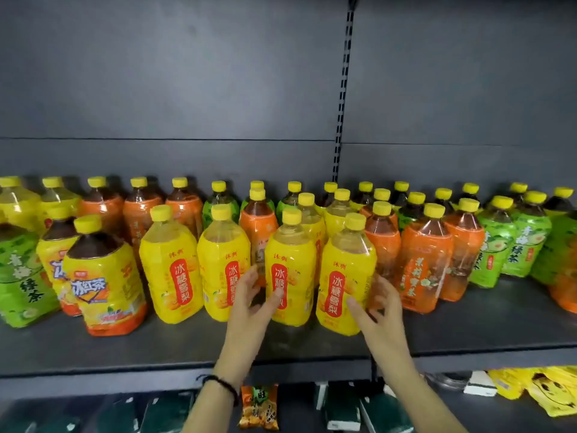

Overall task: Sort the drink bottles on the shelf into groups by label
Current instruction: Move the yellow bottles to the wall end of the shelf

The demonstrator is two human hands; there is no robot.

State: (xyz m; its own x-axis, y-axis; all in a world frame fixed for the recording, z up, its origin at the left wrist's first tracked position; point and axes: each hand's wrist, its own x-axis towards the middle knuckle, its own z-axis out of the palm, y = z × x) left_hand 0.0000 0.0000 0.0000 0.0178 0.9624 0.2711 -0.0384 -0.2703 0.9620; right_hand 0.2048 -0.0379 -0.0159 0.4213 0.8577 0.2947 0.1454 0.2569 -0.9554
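Four yellow-labelled bottles stand in a front row on the grey shelf (187, 342), all with yellow caps. My left hand (249, 304) reaches in between the second yellow bottle (223, 245) and the third yellow bottle (293, 245), fingers straight, thumb touching the third one's label. My right hand (379, 307) is spread at the right side of the fourth yellow bottle (340, 264), thumb at its front. Orange-labelled bottles (421, 270) stand just right of it, green-labelled bottles (493, 251) further right. At the left are iced-tea bottles (103, 282) and another green bottle (18, 270).
More bottles of mixed labels fill the back rows against the dark rear panel. A slotted upright (343, 89) divides the shelf back. Below the shelf edge lie a snack packet (259, 407), dark green boxes (343, 410) and yellow bags (546, 392). Bare shelf runs along the front.
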